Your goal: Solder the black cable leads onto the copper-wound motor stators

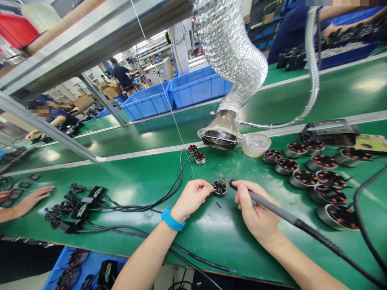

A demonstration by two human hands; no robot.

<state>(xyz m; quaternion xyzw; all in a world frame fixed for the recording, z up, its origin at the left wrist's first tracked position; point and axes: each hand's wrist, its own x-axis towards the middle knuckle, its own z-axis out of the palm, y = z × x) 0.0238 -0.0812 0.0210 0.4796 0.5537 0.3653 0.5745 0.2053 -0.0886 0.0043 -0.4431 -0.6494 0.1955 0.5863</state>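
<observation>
My left hand point(195, 198), with a blue wristband point(173, 219), pinches something too small to make out at the left edge of a round motor part point(219, 188). A thin strand of wire comes down from above to near these fingers. In my right hand point(258, 211) is a soldering iron point(272, 207), gripped like a pen, its tip pointing up and left, just right of the motor part and apart from it. A short black piece point(218, 205) lies on the green mat below the part.
Several motor parts point(303, 178) stand at the right. A fume duct point(225, 129) with a fan hangs behind, beside a round tub point(256, 145). Two small parts point(199, 158) sit behind my left hand. Black cables point(130, 208) stretch across the left; another person's hand point(36, 198) rests beyond.
</observation>
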